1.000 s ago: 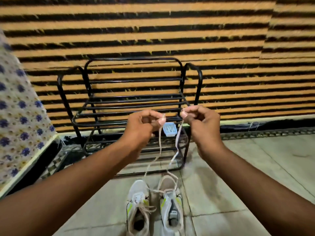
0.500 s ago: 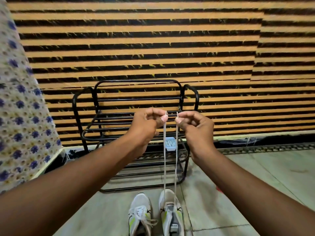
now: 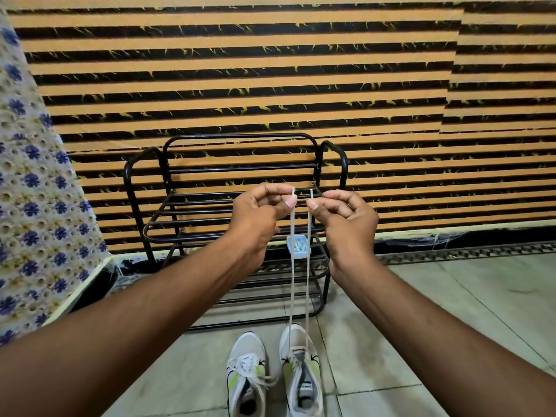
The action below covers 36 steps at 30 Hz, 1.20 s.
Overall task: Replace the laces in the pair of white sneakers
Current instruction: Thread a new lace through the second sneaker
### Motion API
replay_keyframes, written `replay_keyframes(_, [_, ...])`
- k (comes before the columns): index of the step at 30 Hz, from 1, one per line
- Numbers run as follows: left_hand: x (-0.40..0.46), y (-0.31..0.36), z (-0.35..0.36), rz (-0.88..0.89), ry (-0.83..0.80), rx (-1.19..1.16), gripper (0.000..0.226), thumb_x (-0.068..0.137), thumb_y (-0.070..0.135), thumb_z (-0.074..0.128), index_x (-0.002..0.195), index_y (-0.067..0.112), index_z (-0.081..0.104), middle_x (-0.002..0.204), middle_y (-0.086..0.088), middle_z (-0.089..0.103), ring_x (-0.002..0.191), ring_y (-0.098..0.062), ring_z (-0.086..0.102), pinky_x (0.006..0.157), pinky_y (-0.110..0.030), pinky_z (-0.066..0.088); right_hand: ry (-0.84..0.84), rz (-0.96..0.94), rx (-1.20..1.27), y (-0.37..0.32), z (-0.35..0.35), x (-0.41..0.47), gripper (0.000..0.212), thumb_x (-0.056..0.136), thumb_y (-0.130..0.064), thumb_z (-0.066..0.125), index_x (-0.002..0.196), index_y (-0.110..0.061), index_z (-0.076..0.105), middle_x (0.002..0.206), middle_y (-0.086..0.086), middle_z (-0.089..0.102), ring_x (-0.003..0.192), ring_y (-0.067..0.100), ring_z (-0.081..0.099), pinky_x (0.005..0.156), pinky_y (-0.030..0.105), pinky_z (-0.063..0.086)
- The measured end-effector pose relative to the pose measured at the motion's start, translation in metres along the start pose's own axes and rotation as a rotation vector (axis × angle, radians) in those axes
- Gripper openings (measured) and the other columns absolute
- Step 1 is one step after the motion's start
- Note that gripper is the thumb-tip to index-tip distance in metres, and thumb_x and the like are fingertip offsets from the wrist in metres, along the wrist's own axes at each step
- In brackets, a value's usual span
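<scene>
Two white sneakers with green accents stand side by side on the tiled floor, toes pointing away from me. The left sneaker (image 3: 246,377) is laced and tied in a bow. The right sneaker (image 3: 301,374) has a white lace (image 3: 292,266) running through its lowest eyelets. Both lace ends are pulled straight up and taut, level with each other. My left hand (image 3: 261,210) pinches one end near its tip. My right hand (image 3: 346,216) pinches the other end.
A black metal shoe rack (image 3: 234,212) stands just beyond the sneakers against an orange and black striped wall. A small light blue tray (image 3: 298,246) sits on a rack shelf behind the lace. A floral patterned cloth (image 3: 33,206) hangs at the left.
The lace hung slack and wavy a second ago. Both hands have risen and drawn its two ends straight and taut above the right sneaker, side by side.
</scene>
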State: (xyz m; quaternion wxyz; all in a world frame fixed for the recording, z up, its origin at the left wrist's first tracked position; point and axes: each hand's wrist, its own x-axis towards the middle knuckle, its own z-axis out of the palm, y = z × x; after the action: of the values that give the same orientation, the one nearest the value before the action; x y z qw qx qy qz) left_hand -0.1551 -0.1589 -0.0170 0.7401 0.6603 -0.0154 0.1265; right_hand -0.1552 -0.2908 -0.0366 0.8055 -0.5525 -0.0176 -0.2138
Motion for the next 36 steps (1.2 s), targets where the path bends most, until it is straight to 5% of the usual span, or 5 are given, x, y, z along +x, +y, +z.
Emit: replay_keyframes(36, [-0.0091, -0.0049, 0.0011, 0.034, 0.016, -0.027, 0.017, 0.087, 0.011, 0.08, 0.096, 0.025, 0.076, 0.093, 0.009, 0.079, 0.091, -0.008, 0.071, 0.07, -0.033, 0.043, -0.028, -0.001, 0.016, -0.0012, 0.0024, -0.004, 0.027, 0.079, 0.003, 0.081, 0.1, -0.006, 0.067, 0.084, 0.007, 0.077, 0.085, 0.014, 0.076, 0.077, 0.025, 0.059])
